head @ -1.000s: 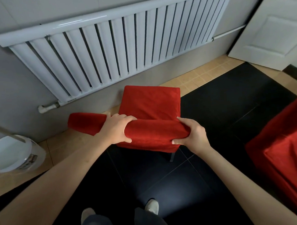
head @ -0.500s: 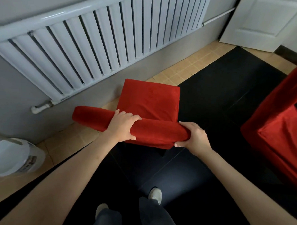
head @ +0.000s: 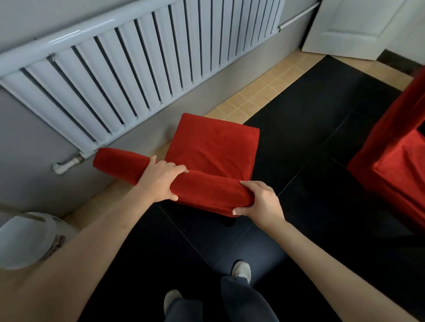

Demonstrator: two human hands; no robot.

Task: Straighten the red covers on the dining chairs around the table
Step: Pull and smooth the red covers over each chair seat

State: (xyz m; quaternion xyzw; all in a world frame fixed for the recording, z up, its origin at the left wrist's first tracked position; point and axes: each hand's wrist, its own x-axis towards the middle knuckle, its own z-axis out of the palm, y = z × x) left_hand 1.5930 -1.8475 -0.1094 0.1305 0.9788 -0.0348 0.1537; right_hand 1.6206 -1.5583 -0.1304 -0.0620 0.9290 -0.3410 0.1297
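Observation:
A dining chair in a red cover [head: 213,148] stands below me with its seat toward the wall. The covered top of its backrest [head: 119,163] runs as a red roll across the middle of the view. My left hand [head: 162,180] grips that roll near its middle, fingers over the top and thumb underneath. At the roll's right end my right hand [head: 259,202] holds the corner of the cover. A second red-covered chair [head: 402,172] stands at the right edge, partly cut off.
A white radiator [head: 138,57] fills the wall just beyond the chair. A white bucket [head: 27,239] sits on the floor at the left. A white door [head: 361,18] stands at the top right. Black floor tiles [head: 315,132] lie between the two chairs; my feet are below.
The chair and both hands have shifted slightly toward me and to the right, away from the radiator. Both hands keep their grip on the backrest cover.

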